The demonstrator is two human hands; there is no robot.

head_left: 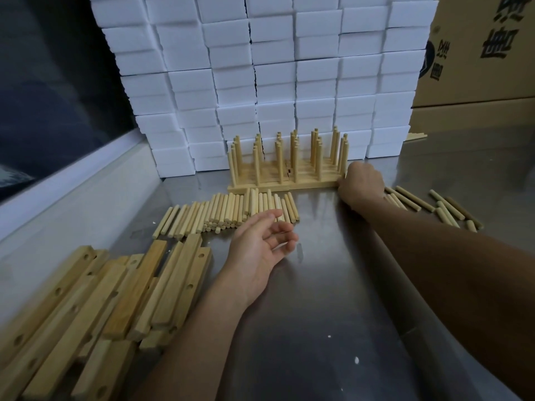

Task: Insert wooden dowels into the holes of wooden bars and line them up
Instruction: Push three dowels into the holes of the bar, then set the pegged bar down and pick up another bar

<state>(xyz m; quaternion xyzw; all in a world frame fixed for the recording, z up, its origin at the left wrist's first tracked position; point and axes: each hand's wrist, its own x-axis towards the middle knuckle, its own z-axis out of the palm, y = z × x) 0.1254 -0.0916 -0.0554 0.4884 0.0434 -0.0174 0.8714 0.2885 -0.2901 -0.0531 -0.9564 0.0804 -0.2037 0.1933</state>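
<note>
Our left hand (pixel 262 244) lies out in front of us, palm turned up and inward, fingers loosely curved and spread a little, thumb out to the side; its grip holds nothing. The bare left forearm runs back toward the lower edge of view. Our right arm reaches farther forward and across, forearm stretched long. The right hand (pixel 362 185) shows its back to us, knuckles bent, fingertips hidden from view.

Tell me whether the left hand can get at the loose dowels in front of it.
Probably yes: the left hand hovers open and empty just short of the loose dowels, with nothing between them.
</note>
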